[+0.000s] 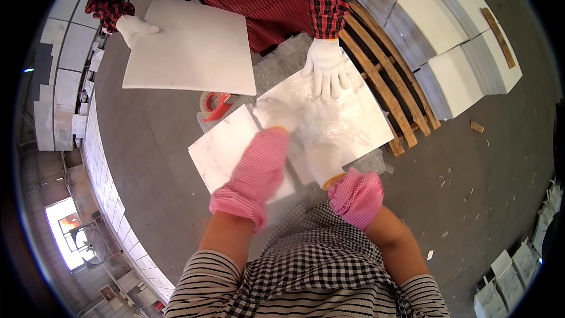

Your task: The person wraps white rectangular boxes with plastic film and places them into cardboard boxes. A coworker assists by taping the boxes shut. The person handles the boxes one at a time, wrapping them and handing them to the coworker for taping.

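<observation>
A white square slab, perhaps a tile, lies in the middle with crinkled clear plastic film [338, 119] over it. My left hand [276, 113], in a white glove with a pink checked sleeve cover, is at the slab's left edge beside the film. Its fingers look curled, but what they hold is hidden. My right hand [325, 160], also gloved, is at the near edge, its fingers smeared by motion. Under my left forearm lies a second white slab [220, 147]. Across from me a co-worker's gloved hand [326, 70] presses flat on the film, fingers spread.
The co-worker's other hand [136, 28] holds a large white slab [191, 47] at far left. A red tape dispenser [216, 106] sits by the slabs. A wooden pallet [388, 76] and stacked white slabs [438, 17] stand at far right. Wood scrap [477, 126] lies on the grey floor.
</observation>
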Demonstrator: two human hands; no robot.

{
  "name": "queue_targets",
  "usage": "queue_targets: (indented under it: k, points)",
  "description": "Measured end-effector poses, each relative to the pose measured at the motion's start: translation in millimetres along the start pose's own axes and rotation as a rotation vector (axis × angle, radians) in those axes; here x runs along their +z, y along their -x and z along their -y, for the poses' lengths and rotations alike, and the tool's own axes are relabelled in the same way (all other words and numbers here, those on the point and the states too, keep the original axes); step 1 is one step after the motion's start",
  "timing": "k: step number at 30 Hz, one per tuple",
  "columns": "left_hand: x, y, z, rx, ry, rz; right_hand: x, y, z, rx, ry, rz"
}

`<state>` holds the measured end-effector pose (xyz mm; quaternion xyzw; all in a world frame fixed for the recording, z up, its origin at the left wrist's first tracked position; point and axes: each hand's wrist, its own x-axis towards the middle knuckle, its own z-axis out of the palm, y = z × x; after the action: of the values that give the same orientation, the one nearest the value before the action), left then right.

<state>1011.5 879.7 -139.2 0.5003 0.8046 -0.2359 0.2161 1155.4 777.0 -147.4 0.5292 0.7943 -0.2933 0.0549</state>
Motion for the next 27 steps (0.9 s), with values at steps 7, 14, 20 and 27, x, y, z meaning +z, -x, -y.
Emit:
queue_targets:
  k: [7, 14, 20, 27]
  points:
    - [56.4, -0.2, -27.0, -0.220, 0.020, -0.392, 45.3, 27.3, 21.5, -0.004, -0.030, -0.079]
    - [94.3, -0.1, -29.9, -0.199, 0.182, -0.782, 6.0, 55.7, -50.4, 0.218, -0.605, -0.175]
    - [89.1, 2.4, -34.6, -0.190, 0.189, -0.783, -21.7, 34.8, -114.9, 0.467, -0.430, -0.509]
    - [101.4, -7.5, -29.4, -0.202, 0.144, -0.829, -26.7, 16.4, -126.6, 0.384, -1.473, -0.536]
